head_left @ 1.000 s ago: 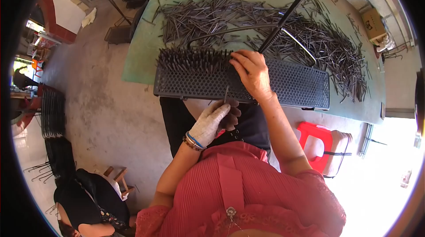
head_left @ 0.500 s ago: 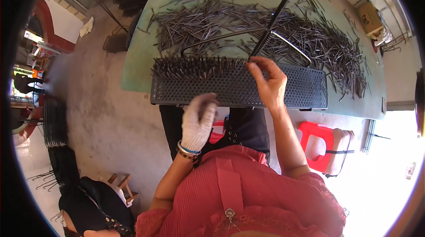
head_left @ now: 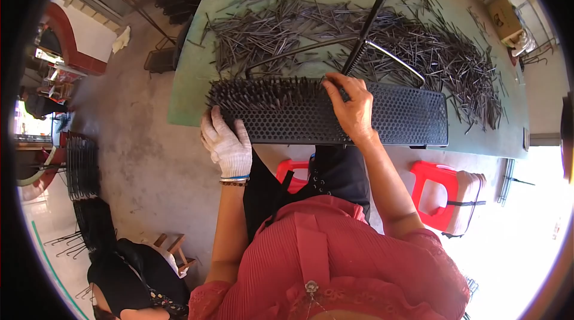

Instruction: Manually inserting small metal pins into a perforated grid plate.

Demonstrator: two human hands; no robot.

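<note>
A long black perforated tray lies along the near edge of the green table. Thin dark rods stand packed in its holes along the far left part, some leaning. My left hand, in a white knit glove, grips the tray's near left corner, its thumb over the top. My bare right hand is over the tray's middle. Its thumb and fingertips are pinched together at the right end of the standing rods. What lies between those fingertips is too small and covered to make out.
Loose dark rods are heaped across the green table. A black bar and a bent metal rod slant behind the tray. Red stools stand below the table. At lower left another person sits.
My left hand has moved left and up from in front of the tray onto its near left corner. My right hand has shifted slightly left along the standing rods, its fingertips still pinched.
</note>
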